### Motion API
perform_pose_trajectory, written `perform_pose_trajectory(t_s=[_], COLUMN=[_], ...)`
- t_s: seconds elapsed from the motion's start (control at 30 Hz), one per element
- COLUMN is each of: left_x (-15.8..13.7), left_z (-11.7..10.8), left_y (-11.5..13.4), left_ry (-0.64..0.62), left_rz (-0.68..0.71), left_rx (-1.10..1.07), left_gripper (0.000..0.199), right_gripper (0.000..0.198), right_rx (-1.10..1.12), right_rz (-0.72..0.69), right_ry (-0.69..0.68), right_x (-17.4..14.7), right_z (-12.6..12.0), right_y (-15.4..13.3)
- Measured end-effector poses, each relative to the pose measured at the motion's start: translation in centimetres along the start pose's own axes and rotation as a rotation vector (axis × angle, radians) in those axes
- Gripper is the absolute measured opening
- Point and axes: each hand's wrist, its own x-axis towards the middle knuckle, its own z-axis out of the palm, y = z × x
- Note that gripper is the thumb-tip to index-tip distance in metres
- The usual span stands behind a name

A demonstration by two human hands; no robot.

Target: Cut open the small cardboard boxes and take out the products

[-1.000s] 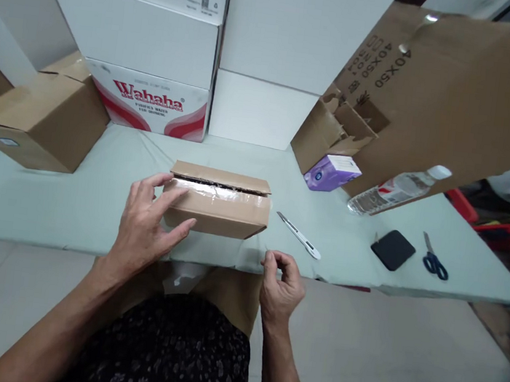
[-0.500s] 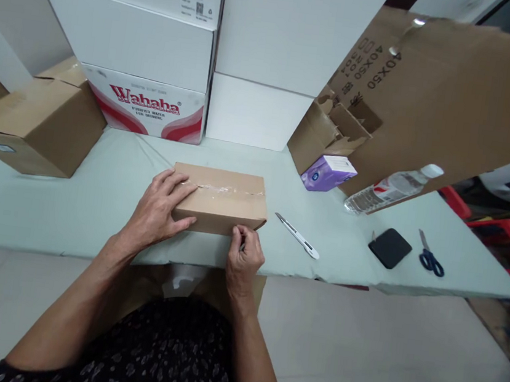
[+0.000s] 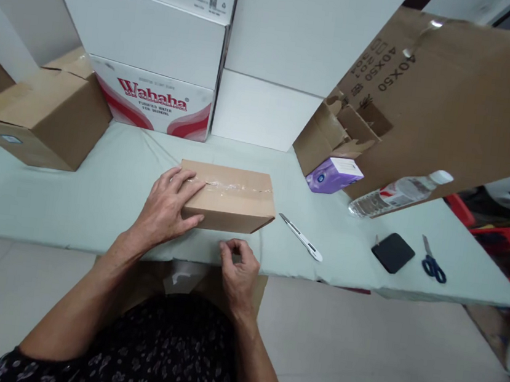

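Note:
A small brown cardboard box (image 3: 235,201) lies on the cloth-covered table, with clear tape along its top seam. My left hand (image 3: 167,202) grips its left end, fingers over the top and thumb against the front side. Just in front of the box, apart from it, is my right hand (image 3: 240,270). Its thumb and index finger are pinched together; whatever they may hold is too small to make out. A white utility knife (image 3: 300,237) with its blade out rests to the right of the box.
White cartons (image 3: 154,101) are stacked behind, with a larger brown box (image 3: 60,114) at left. Towards the right stand a purple box (image 3: 333,176) and a water bottle (image 3: 398,193). A black pouch (image 3: 393,252) and scissors (image 3: 432,262) lie near the table's right end.
My right hand has drawn away from the box's front lower edge towards the table's front edge, still pinched. My left hand keeps its hold; the whole view has shifted slightly.

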Motion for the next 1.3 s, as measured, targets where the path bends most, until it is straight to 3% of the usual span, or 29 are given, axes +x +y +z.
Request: perform_pose_trajectory(t_s=[0.1,0.23,0.4,0.57,0.63,0.73,0.83,0.9,0.97,1.03,1.07,1.13,1.23,1.3], left_x=[0.0,-0.1,0.0,0.2,0.3,0.3,0.3,-0.1,-1.0,-2.2,-2.9,-4.1,-4.9,-4.9], left_z=[0.0,0.2,0.3,0.2,0.3,0.6,0.5,0.1,-0.4,-1.1,-1.4,-1.8,-1.8,-1.5], left_y=[-0.1,-0.4,-0.8,-0.8,-0.8,-0.9,-0.6,0.1,1.3,2.9,3.7,5.2,6.5,6.8], left_ry=[0.010,0.029,0.020,-0.008,-0.013,-0.011,-0.010,0.062,0.225,0.381,0.397,0.261,-0.132,-0.315], left_rz=[0.017,0.039,0.061,0.040,0.026,0.002,0.009,0.045,0.074,0.064,0.042,-0.036,-0.264,-0.430], left_rx=[0.000,-0.026,-0.064,-0.094,-0.092,-0.065,-0.052,-0.061,-0.078,-0.140,-0.219,-0.488,-0.931,-1.107], left_gripper=[0.061,0.059,0.055,0.054,0.056,0.057,0.063,0.070,0.072,0.060,0.051,0.041,0.036,0.033], right_gripper=[0.028,0.029,0.028,0.020,0.023,0.042,0.039,0.031,0.027,0.030,0.034,0.040,0.046,0.048], right_rx=[0.033,-0.126,-0.177,-0.153,-0.088,0.100,0.312,0.425,0.526,0.635,0.690,0.775,0.812,0.793], right_rz=[0.042,-0.036,-0.127,-0.142,-0.074,0.094,0.211,0.248,0.287,0.340,0.366,0.397,0.403,0.410], right_ry=[0.117,0.273,0.161,0.079,0.018,-0.090,-0.127,-0.118,-0.136,-0.200,-0.245,-0.337,-0.447,-0.489], right_x=[0.5,2.2,3.3,2.2,1.7,1.3,1.2,1.2,1.2,1.3,1.4,1.5,1.7,1.8], right_z=[-1.4,-2.3,1.1,3.6,3.5,2.7,1.6,0.8,-0.1,-0.8,-1.1,-1.5,-1.8,-1.8], right_y=[0.9,2.2,1.4,-0.4,-0.7,-1.1,-1.5,-1.9,-2.2,-2.3,-2.3,-2.3,-2.3,-2.4])
